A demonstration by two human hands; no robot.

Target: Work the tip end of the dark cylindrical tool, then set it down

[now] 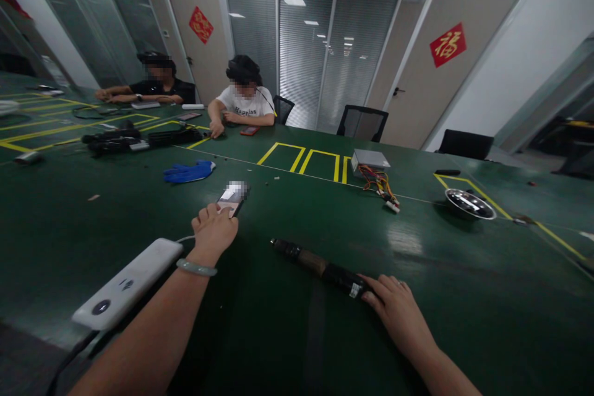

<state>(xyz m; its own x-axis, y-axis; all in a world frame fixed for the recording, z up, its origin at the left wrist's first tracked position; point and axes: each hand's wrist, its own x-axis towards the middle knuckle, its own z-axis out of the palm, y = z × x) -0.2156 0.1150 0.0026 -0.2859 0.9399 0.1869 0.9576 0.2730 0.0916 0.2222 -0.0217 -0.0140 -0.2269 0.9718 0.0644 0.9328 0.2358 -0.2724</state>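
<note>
My left hand [213, 230] rests on the green table [297, 334] with its fingers curled around the near end of a smartphone [233, 193] that lies flat. A pale green bangle sits on that wrist. My right hand [394, 309] lies on the table, its fingertips touching the near end of a long black electric screwdriver [318, 266] that lies on its side, pointing up-left. A white power bank [127, 283] with a cable lies just left of my left forearm.
A grey power supply [370, 161] with coloured wires [380, 184] sits mid-table, a metal bowl [469, 204] to the right. Blue gloves [188, 171] and black gear [139, 138] lie at left. Two people sit at the far side. Yellow tape marks cross the table.
</note>
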